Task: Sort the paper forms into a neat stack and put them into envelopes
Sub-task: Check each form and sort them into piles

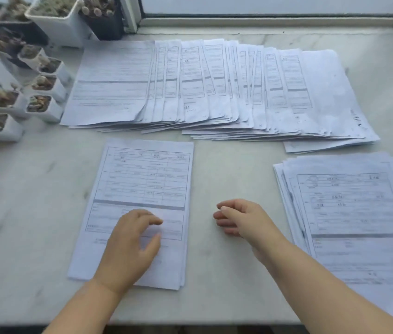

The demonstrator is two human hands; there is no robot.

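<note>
A small neat stack of printed forms (142, 179) lies in front of me on the pale marble sill. My left hand (130, 247) rests over its lower half, fingers loosely bent, touching the top sheet. My right hand (238, 220) hovers over bare marble to the right of that stack, fingers loosely curled and holding nothing. A wide fan of overlapping forms (214, 85) is spread across the far side. A rougher pile of forms (354, 213) sits at the right, partly under my right forearm. No envelopes are in view.
Several small white pots with succulents (41, 102) crowd the left edge, and larger planters (56, 18) stand at the back left. A window frame (263, 20) runs along the back. The sill's front edge (190, 324) is close to me.
</note>
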